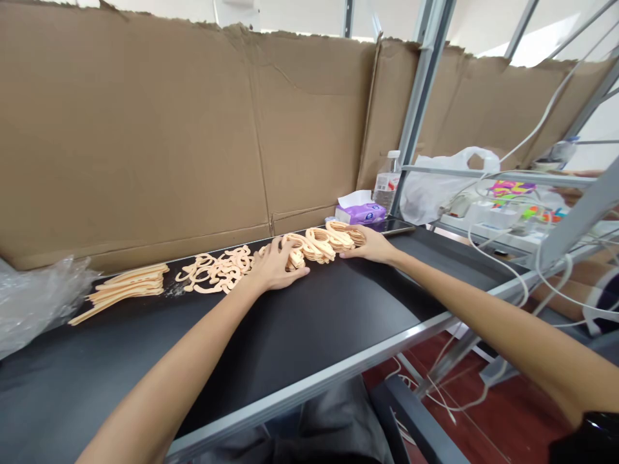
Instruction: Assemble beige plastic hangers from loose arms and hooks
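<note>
Both hands rest open, fingers spread, on the black tabletop [309, 322]: left hand [278, 265] and right hand [370, 245] touch opposite ends of the row of stacked peach loops [319, 243]. Left of that row lie loose loops [216, 272], then straight strips [126, 289]. Behind the row stands a tissue pack [360, 212].

No legible text anywhere in view. Purple tissue pack [360, 213], far edge of the table right of centre: logo on the front, too small to read. Water bottle [385, 183] just behind it: red-and-white label, blurred. Colourful packets [511, 189] on the shelf at far right: printed, but lettering not resolvable. No numbers or signs readable.
</note>
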The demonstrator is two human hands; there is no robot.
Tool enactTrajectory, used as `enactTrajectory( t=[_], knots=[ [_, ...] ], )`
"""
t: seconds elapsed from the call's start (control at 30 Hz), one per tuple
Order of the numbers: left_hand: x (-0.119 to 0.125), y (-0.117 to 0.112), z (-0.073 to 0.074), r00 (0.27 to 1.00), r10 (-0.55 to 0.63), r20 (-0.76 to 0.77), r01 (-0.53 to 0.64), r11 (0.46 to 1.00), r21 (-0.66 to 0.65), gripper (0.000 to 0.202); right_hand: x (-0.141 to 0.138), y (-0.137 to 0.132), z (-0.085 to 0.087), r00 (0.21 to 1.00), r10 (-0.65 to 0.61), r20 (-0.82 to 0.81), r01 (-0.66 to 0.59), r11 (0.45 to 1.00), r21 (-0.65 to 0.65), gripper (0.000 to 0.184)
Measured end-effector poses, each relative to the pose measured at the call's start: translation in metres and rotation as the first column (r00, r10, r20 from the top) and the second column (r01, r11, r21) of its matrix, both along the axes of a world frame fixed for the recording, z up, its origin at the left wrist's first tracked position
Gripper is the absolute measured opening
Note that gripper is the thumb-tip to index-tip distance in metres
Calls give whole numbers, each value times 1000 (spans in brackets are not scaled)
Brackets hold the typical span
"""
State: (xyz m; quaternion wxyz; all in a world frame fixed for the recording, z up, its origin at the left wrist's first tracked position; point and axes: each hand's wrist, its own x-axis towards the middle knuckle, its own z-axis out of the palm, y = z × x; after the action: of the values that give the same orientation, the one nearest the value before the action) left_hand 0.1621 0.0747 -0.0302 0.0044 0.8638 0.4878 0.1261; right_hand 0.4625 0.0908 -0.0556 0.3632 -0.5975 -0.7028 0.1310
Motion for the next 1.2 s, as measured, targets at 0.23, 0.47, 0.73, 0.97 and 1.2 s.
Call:
enactTrajectory(
  t=[0.23, 0.47, 0.73, 0.97, 1.2],
  knots=[
    [-7, 29, -2, 1000, 23, 21, -23, 1000, -13, 77, -10, 19, 4, 1000, -21, 12, 21, 1000, 1, 84],
    [-11, 48, -2, 999, -29, 43, 29, 1000, 3, 74, -13, 32, 3, 999, -26, -20, 26, 1000, -1, 88],
    [-9, 54, -1, 999, -37, 35, 36, 999, 22, 73, -11, 38, -1, 999, -47, -13, 47, 998, 33, 85],
    [-15, 47, 9, 1000, -1, -22, 3, 998, 55, 81, -12, 35, 1, 998, -32, -61, 33, 999, 22, 96],
    [-85, -5, 27, 988, -59, 142, 17, 960, 279, 52, -11, 17, 15, 999, -39, -18, 40, 999, 37, 112]
  ],
)
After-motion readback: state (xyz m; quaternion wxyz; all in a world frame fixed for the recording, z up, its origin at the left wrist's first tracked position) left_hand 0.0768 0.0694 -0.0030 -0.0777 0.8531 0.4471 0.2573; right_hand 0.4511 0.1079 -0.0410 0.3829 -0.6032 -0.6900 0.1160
